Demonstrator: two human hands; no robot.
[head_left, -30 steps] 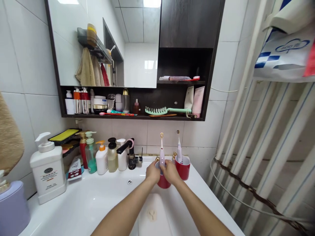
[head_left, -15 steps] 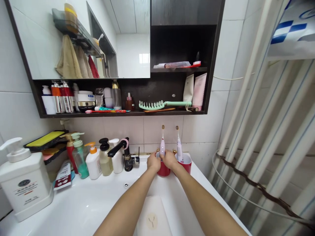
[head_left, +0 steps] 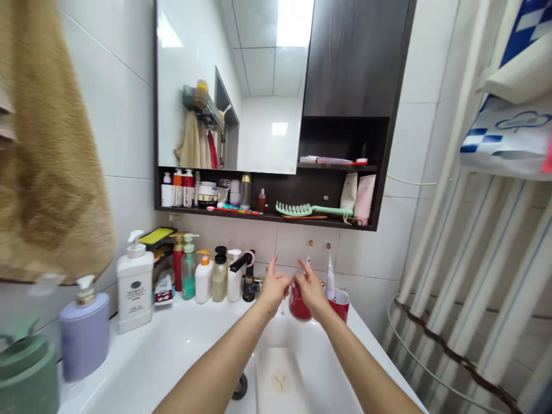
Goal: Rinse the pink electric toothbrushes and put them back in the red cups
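Observation:
Two red cups stand side by side on the sink's back ledge, each with an electric toothbrush in it. My left hand [head_left: 274, 288] is just left of the nearer red cup [head_left: 300, 309], one finger raised and the others bent, holding nothing. In front of that cup's upper right side is my right hand [head_left: 311, 287], its fingers apart; whether it touches the cup I cannot tell. Behind it the first toothbrush is mostly hidden. A lilac-white toothbrush [head_left: 330, 282] leans upright in the right red cup [head_left: 342, 307].
Left of my hands is a black faucet [head_left: 247, 275], then several pump bottles [head_left: 219, 279]. A white sink basin [head_left: 190, 345] with a pale board [head_left: 280, 376] lies below. Overhead is a dark mirror cabinet [head_left: 353, 63] with a green hairbrush [head_left: 302, 209]. Pipes [head_left: 457, 270] run along the right.
Both hands have let go of the left cup and drawn apart, fingers opening. The camera view has swung left and up, showing a towel and more dispensers.

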